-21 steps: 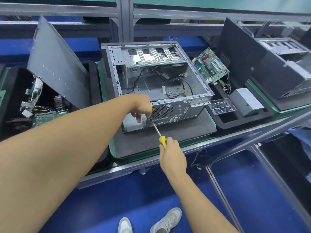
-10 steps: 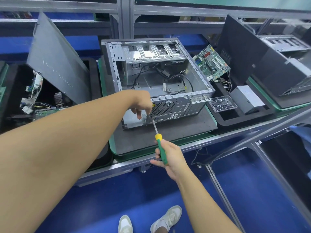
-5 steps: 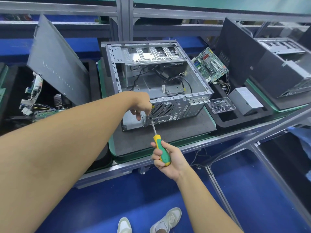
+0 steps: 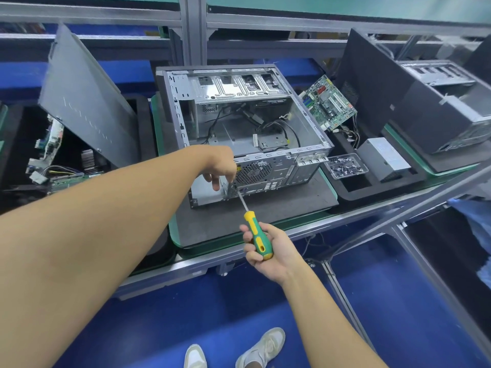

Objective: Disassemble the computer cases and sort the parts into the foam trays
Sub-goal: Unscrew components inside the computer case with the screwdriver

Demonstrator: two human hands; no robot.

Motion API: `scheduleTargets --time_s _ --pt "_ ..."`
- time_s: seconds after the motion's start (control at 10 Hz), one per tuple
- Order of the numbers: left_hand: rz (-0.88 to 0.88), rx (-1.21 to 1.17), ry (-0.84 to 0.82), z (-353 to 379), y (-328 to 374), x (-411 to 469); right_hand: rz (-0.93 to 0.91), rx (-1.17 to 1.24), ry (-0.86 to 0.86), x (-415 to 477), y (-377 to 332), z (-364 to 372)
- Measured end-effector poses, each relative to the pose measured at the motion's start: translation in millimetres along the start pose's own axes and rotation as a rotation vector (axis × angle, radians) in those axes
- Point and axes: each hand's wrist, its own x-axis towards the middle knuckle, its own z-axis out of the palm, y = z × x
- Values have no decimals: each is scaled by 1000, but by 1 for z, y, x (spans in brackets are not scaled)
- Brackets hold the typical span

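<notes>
Gripping screwdriver (image 4: 252, 225) handle, right hand (image 4: 269, 252) fingers curled round — shaft slants up-left, tip at rear panel of case (image 4: 268, 171) on mat (image 4: 292, 201). Left hand (image 4: 219, 164) fingers curled at tip — hold unclear.

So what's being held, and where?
Right hand grips the screwdriver by its handle. Left hand is at its tip on the case; a hold cannot be told.
</notes>
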Motion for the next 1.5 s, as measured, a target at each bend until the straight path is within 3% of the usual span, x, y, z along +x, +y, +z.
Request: scheduleTargets --time_s 0.1,0.2,0.3,0.4,0.5,0.6,0.7,0.8,0.9,1.0,1.1,1.2,1.3,1.4,1.5 --pt "-1 0 1 0 0 0 -310 -504 212 -3 6 7" --pt "2 -7 1 0 0 0 -852 -1571 696 -2 23 10" --pt "7 -10 2 1 0 1 -930 -1702 720 1 31 9" --pt "11 3 5 1 0 1 -500 -688 294 5 20 7" --pt "12 4 7 1 0 0 -23 67 -70 1 11 7" --pt "11 5 9 2 0 1 2 -5 -88 0 7 14" --pt "11 1 2 1 -1 2 -409 -947 306 0 13 18" --pt "4 -12 -4 0 0 1 -765 -1864 807 2 21 14" --pt "6 -5 1 0 0 0 -712 -1422 565 7 20 11" --pt "7 8 0 1 1 -1 -162 -431 153 8 6 15" --pt "10 19 2 0 1 -1 37 -235 -12 7 1 10" --pt "3 20 -3 0 0 1 -200 -493 144 8 9 6" --pt "-3 19 -6 0 -1 1 -646 -991 479 13 22 8" --pt "-6 27 -3 0 0 1 -564 -950 388 13 27 20" --pt "-2 26 -2 0 -1 1 -333 -940 364 7 13 26"
